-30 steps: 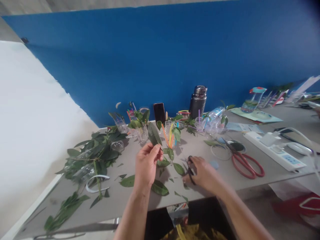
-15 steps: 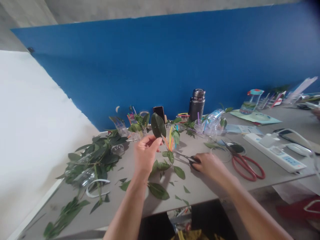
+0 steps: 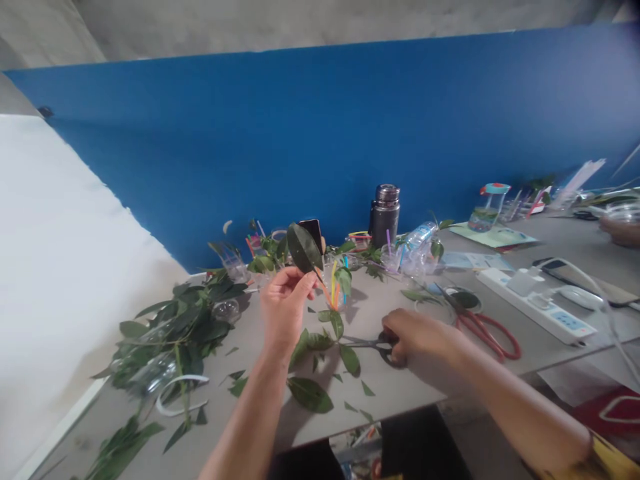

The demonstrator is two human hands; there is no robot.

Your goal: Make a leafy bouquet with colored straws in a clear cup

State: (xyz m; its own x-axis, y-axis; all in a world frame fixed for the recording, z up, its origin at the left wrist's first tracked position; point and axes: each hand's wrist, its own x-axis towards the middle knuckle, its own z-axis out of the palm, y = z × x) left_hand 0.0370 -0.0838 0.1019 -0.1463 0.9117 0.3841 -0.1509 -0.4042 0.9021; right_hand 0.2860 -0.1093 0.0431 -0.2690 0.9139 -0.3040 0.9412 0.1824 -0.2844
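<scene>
My left hand [image 3: 283,307] is raised above the grey table [image 3: 400,390], fingers pinched on the stalk of a dark green leaf [image 3: 303,248] held upright. My right hand [image 3: 417,337] rests on the table with its fingers closed on the black handles of small scissors [image 3: 373,345], whose blades point left and lie flat. Loose leaves [image 3: 310,393] and cut bits lie between and below my hands. A clear cup with coloured straws [image 3: 336,288] stands just behind the held leaf.
A heap of leafy branches [image 3: 175,327] covers the left of the table. Red-handled scissors [image 3: 487,328], a white power strip [image 3: 537,303], a dark flask [image 3: 384,216] and a plastic bottle [image 3: 417,235] lie to the right and back. Another person's hand [image 3: 620,230] shows at far right.
My left hand lifted the leaf from low over the table to upright. My right hand slid the scissors along the table, their blades now pointing left.
</scene>
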